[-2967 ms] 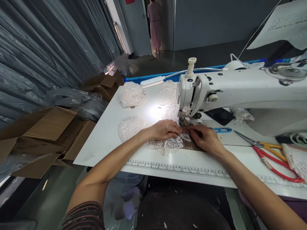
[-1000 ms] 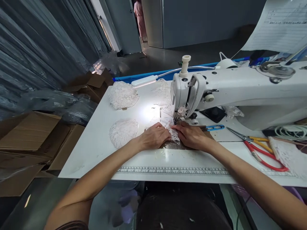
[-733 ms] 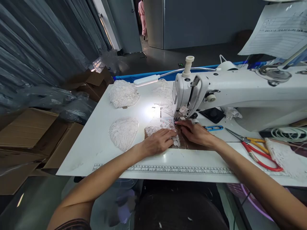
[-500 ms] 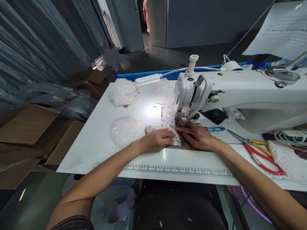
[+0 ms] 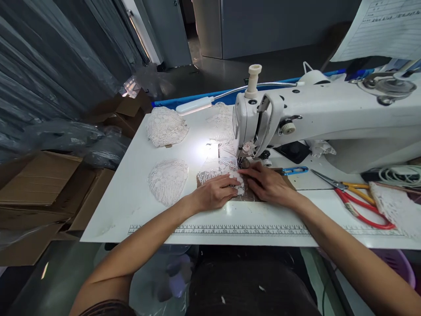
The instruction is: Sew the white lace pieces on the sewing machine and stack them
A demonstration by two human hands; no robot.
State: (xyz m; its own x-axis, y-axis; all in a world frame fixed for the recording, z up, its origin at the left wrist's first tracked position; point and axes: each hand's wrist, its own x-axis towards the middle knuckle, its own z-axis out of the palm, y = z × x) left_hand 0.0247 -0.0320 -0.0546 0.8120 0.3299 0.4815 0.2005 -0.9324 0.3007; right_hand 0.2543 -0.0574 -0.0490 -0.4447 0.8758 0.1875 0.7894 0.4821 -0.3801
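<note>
Lace (image 5: 210,169) has shifted, lying partly under the left hand (image 5: 217,191).

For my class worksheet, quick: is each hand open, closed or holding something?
Left hand: fingers bent, resting on the white patterned lace piece; grip cannot be told.
Right hand: fingers extended, tips by that lace piece; grip cannot be told.

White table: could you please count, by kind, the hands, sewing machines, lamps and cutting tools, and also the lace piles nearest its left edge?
Hands: 2, left hand and right hand
Sewing machine: 1
Gooseneck lamp: 1
Scissors: 1
Blue thread snips: 1
Lace piles: 2, farther pile and nearer pile
Total: 8
</note>
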